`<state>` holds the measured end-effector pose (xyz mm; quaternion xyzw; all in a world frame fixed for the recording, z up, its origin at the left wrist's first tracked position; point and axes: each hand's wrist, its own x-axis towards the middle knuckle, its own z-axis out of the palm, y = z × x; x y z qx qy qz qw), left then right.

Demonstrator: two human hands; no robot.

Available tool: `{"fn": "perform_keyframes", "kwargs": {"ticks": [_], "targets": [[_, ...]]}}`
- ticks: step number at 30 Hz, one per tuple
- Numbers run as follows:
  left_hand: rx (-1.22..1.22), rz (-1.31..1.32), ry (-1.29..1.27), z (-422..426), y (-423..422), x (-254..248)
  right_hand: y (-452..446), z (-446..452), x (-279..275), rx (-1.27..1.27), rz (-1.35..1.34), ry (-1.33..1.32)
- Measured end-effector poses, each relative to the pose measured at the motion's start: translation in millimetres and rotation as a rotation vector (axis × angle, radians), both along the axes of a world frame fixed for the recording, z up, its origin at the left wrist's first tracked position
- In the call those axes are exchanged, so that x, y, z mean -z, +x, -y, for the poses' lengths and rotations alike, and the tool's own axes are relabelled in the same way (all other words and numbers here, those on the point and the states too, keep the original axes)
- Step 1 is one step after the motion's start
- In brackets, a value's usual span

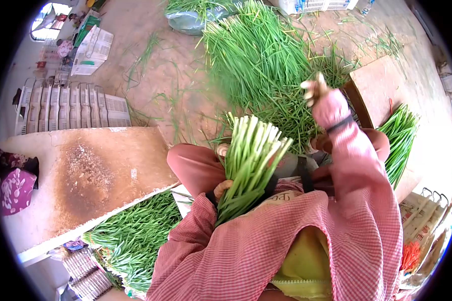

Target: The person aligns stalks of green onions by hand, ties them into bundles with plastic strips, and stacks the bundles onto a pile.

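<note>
A bunch of long green stalks with pale ends (253, 160) is held against the lap, its pale ends pointing up and away. My left hand (223, 189) is wrapped round the lower left side of this bunch. Out to the right, my right hand (316, 90) is raised over the loose stalks, slightly blurred, its fingers apart with nothing visible in them. Beyond both hands lies a large heap of green stalks (258, 55) on the floor. Scattered stalks (291, 113) lie between the heap and the crossed legs.
A stained board (95, 175) stands at the left, with more greens (140, 231) below it. Right of the legs are a cardboard box (379, 85) and a tied bundle (402, 138). White crates (75, 108) sit at the upper left. Red ties (411, 256) hang at lower right.
</note>
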<state>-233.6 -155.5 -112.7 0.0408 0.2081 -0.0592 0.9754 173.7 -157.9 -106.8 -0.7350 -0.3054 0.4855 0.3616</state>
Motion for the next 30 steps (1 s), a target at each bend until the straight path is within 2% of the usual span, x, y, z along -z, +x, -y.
{"fn": "perform_keyframes", "kwargs": {"ticks": [1,2,4,6,8,11,13,14,16,17,18,20,21,23,25,28,30], "targets": [[-0.125,0.020,0.031,3,9,-6,-8,8,9,0.499,-0.687,-0.034],[-0.247,0.038,0.060,8,19,-15,-39,28,-1,0.600,-0.817,-0.016],[-0.427,0.022,0.108,20,45,-39,-76,45,15,0.574,-0.930,-0.099],[-0.437,0.033,0.157,23,58,-49,-122,24,31,0.465,-1.591,-0.165],[-0.441,0.044,0.197,26,61,-53,-154,5,18,0.302,-1.723,-0.055],[-0.463,0.065,0.314,11,50,-69,-172,-6,-8,0.195,-1.624,0.142],[-0.411,0.062,0.493,-7,37,-89,-170,-3,-17,0.168,-1.575,0.221],[-0.310,0.048,0.591,-14,30,-91,-170,-2,-21,0.155,-1.548,0.255],[0.219,0.032,0.849,-29,12,-78,-170,-4,-27,0.143,-1.478,0.299],[0.285,0.056,0.826,-26,15,-75,-170,-8,-29,0.146,-1.434,0.315],[0.281,0.045,0.810,-23,19,-71,-168,-12,-30,0.150,-1.382,0.327],[0.176,-0.106,0.555,-17,14,-72,-159,-22,-30,0.210,-1.238,0.332],[0.174,-0.105,0.554,-9,13,-71,-151,-26,-30,0.263,-1.152,0.331],[-0.060,-0.127,0.478,6,12,-70,-124,-27,-37,0.400,-0.947,0.382],[-0.143,-0.186,0.531,18,16,-81,-96,-15,-59,0.451,-0.648,0.498],[-0.240,-0.309,0.585,28,25,-106,-94,14,-143,0.122,0.098,0.516],[-0.304,-0.409,0.686,34,34,-114,-103,22,-148,-0.104,0.409,0.769]]}}
